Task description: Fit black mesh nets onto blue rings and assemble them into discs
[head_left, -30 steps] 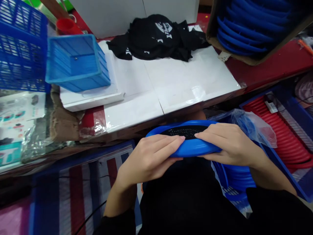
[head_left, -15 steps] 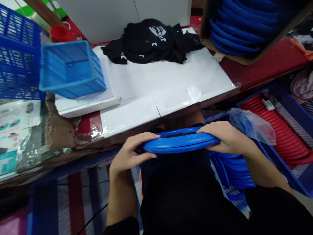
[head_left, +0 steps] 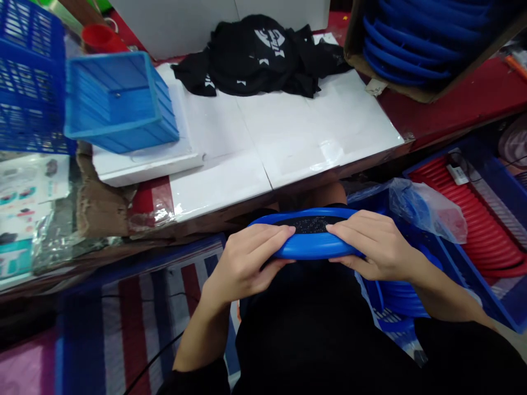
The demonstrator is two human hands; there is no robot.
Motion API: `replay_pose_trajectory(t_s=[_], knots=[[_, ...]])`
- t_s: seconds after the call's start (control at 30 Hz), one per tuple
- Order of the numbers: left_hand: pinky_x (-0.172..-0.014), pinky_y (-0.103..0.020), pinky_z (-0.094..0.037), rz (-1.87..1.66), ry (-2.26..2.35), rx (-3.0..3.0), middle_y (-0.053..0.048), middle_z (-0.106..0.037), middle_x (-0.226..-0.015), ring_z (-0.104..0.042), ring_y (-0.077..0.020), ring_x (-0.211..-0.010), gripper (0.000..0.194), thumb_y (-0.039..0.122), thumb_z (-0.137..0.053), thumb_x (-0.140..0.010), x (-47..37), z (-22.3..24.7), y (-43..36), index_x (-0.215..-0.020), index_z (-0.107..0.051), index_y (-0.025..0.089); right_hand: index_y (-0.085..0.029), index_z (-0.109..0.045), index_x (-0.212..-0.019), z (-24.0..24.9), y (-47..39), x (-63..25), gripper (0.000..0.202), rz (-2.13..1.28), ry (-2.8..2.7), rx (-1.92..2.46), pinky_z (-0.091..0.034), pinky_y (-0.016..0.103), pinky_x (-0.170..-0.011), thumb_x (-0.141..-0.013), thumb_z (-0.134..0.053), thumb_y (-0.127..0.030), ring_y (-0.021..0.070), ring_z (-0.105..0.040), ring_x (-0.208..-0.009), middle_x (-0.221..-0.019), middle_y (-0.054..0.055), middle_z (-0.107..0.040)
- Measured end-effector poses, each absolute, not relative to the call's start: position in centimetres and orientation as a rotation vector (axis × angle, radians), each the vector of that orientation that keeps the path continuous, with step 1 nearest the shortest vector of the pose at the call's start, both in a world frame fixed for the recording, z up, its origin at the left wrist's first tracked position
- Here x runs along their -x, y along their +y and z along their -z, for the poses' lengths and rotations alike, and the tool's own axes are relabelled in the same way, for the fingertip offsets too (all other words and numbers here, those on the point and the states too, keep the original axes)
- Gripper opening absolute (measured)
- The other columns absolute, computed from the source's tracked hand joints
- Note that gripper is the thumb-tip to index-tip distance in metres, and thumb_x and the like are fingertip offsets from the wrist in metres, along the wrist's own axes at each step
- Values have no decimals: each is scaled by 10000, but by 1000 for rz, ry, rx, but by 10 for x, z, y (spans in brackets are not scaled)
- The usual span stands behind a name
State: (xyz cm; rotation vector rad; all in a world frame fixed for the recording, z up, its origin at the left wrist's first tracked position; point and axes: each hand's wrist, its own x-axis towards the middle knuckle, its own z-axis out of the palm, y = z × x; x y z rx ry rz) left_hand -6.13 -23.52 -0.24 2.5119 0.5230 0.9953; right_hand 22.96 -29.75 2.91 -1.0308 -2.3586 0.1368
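A blue round ring (head_left: 313,248) with a black mesh centre (head_left: 309,225) is held over my lap, seen nearly edge-on. My left hand (head_left: 251,258) grips its left side, thumb below and fingers over the top onto the mesh. On the opposite side my right hand (head_left: 376,244) pinches the rim the same way, fingertips reaching the mesh. The ring's far left and right ends are partly hidden by my hands. Beyond it, on the white work table (head_left: 288,142), lies a pile of black fabric pieces (head_left: 247,60) with white print.
A light-blue bin (head_left: 123,129) sits on a white box at left, beside a blue crate (head_left: 31,82). A cardboard box (head_left: 420,93) of blue rings stands back right. Lower right are crates with blue rings (head_left: 401,299) and red rings (head_left: 469,211), plus a plastic bag (head_left: 428,206).
Both hands have slid inward along the ring, and their fingers now lie over the mesh. The ring has tipped slightly, showing more of its black centre. The camera view has shifted a little.
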Motion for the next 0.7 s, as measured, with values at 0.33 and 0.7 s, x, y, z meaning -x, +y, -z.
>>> replay_pose_trajectory(t_s=[0.33,0.7], knots=[[-989,-499,-603,-1094,442,-2217,-125,-821,-1138,-789,-281,-968,437,292,-741,-977,101,19,-219,-1405,-697,220,-157,-584,-1446,-18,-288,-243,508,-211,-2320,950,-586,454,-932,-1021,-677,-420,272,-777,-1041,-1161,154,-808],[-927,-351,-647,-799,656,-2241,-143,-809,-1188,-798,-271,-1041,441,369,-738,-987,118,20,-226,-1390,-690,196,-160,-610,-1413,-5,-291,-240,453,-368,-2169,968,-642,407,-913,-1025,-663,-389,267,-776,-1027,-1121,136,-789]])
